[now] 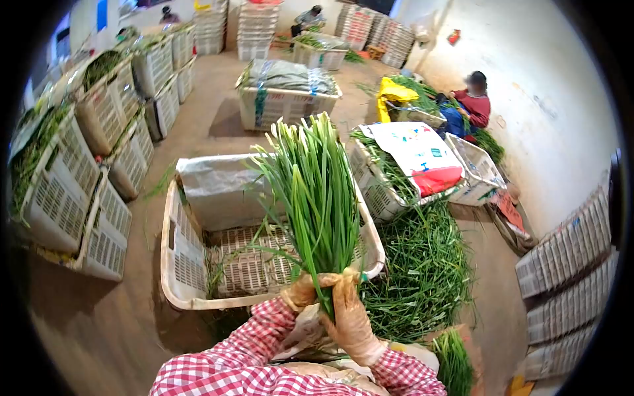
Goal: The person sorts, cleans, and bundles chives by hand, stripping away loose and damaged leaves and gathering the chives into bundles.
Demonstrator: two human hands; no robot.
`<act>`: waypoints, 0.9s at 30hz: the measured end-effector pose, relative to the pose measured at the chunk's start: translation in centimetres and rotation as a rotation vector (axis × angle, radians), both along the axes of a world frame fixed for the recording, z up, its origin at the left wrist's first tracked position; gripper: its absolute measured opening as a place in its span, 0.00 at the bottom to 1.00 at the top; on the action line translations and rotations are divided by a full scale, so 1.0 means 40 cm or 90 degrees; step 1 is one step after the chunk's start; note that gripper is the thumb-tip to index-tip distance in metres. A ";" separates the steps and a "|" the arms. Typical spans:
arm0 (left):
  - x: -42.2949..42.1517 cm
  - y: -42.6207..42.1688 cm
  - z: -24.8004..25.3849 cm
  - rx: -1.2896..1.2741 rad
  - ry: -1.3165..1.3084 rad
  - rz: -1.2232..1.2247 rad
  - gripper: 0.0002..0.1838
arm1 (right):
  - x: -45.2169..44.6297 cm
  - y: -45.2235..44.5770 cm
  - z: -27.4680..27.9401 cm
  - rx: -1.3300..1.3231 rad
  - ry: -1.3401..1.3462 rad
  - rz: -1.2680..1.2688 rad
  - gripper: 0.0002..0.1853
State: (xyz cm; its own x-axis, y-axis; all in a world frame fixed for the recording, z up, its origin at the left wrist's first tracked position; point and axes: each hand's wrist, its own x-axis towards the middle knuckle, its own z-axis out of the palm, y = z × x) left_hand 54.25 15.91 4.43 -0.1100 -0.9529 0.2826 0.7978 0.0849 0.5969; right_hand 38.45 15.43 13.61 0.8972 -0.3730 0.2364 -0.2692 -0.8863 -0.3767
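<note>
A thick bundle of garlic chives (317, 198) stands upright before me, its pale cut ends at the top. My left hand (302, 291), in a thin stained glove, is closed around the lower part from the left. From the right, my right hand (350, 313), gloved too, wraps the same part, its fingers bent over the front. A tiny teal bit shows by its fingertips; I cannot make out what it is. Behind the bundle sits a white plastic crate (173, 264) with a white sheet lining its far side and a few loose leaves inside.
Loose chives (422, 277) are heaped at the right, near a smaller bunch (454, 363). A crate topped by a printed sack (413, 152) stands beyond. Filled crates (63, 204) line the left; stacked crates (568, 254) stand at right. A person (474, 105) sits by the wall.
</note>
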 end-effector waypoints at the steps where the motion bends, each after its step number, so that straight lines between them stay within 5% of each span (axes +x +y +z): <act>1: 0.020 0.045 -0.009 0.026 -0.151 -0.016 0.32 | -0.032 0.013 0.029 0.056 0.005 0.031 0.46; 3: 0.043 0.117 0.009 0.029 -0.298 -0.021 0.32 | -0.113 -0.018 0.053 0.331 -0.047 0.144 0.42; 4: 0.051 0.149 0.022 0.029 -0.345 -0.013 0.32 | -0.152 -0.034 0.027 0.560 -0.177 0.039 0.29; 5: 0.052 0.182 0.036 0.029 -0.383 -0.006 0.32 | -0.166 -0.048 0.076 0.700 -0.229 -0.052 0.29; 7: 0.053 0.243 0.064 0.033 -0.441 -0.007 0.33 | -0.194 -0.127 0.017 0.995 -0.313 0.027 0.44; 9: 0.051 0.303 0.094 0.033 -0.502 -0.016 0.33 | -0.178 -0.090 0.024 1.110 -0.370 0.106 0.53; 12: 0.048 0.390 0.140 0.012 -0.620 -0.047 0.33 | -0.180 -0.060 -0.084 1.232 -0.574 0.204 0.55; 15: 0.035 0.474 0.190 -0.047 -0.857 -0.121 0.35 | -0.200 -0.089 -0.179 1.233 -0.720 0.155 0.55; 16: 0.038 0.527 0.147 0.143 -0.620 -0.226 0.37 | -0.206 -0.093 -0.167 1.229 -0.743 0.143 0.55; 17: 0.022 0.538 0.155 0.314 -0.647 -0.318 0.39 | -0.217 -0.077 -0.101 1.297 -0.803 0.174 0.55; 20: -0.046 0.611 0.111 0.385 -0.525 -0.268 0.36 | -0.234 -0.061 -0.108 1.230 -0.763 0.109 0.57; 21: -0.052 0.633 0.078 0.320 -0.621 -0.234 0.33 | -0.239 -0.048 -0.098 1.281 -0.837 0.083 0.52; 24: -0.093 0.667 0.042 0.331 -0.580 -0.133 0.29 | -0.264 -0.101 -0.064 1.197 -0.677 -0.119 0.27; 27: -0.121 0.685 0.037 0.354 -0.555 -0.085 0.29 | -0.290 -0.163 -0.043 0.961 -0.614 -0.289 0.19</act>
State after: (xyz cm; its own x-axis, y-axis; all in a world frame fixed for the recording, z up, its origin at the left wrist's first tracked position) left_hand 49.41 43.31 5.92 -0.1792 -0.8896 -0.4202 0.0533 -0.4353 0.8987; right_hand 26.87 8.90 11.87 0.4528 -0.8734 -0.1792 0.4023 0.3795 -0.8331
